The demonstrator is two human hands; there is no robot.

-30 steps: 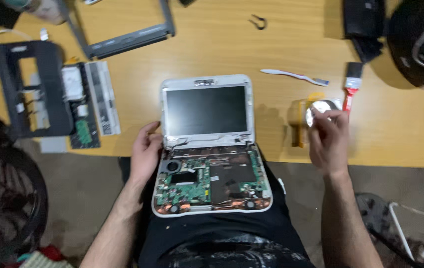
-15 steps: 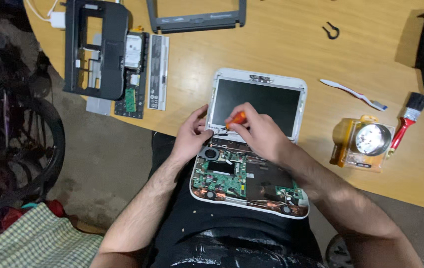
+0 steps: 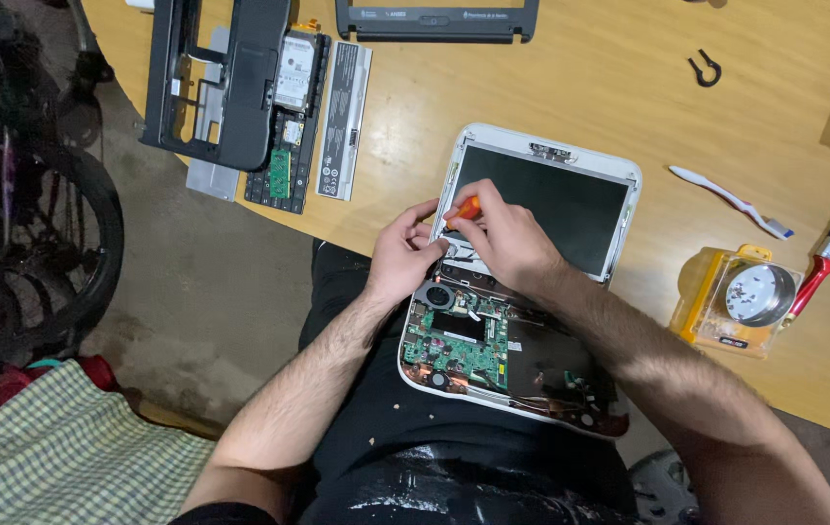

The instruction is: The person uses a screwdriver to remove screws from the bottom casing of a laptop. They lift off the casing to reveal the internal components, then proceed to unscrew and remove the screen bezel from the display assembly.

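Observation:
A small white laptop [image 3: 619,185] lies open across my lap and the table edge, its base stripped so the green circuit board [image 3: 454,345] and round fan [image 3: 434,295] show. My right hand [image 3: 504,236] is closed around an orange-handled screwdriver [image 3: 467,208], tip down at the left hinge area. My left hand [image 3: 401,255] rests against the laptop's left edge beside the hinge, fingertips touching the frame next to the screwdriver.
On the wooden table [image 3: 580,87] lie a black laptop shell [image 3: 230,78] with a drive and a battery bar, a dark bezel [image 3: 434,19], a white toothbrush [image 3: 731,200], a red-handled paintbrush [image 3: 823,267], a yellow case holding a round dish of screws [image 3: 741,297]. A bicycle wheel [image 3: 36,253] stands left.
A second ago my right hand was at the dish of screws; it came over to the hinge holding the orange screwdriver. The view has shifted left, and both hands now stay at the hinge.

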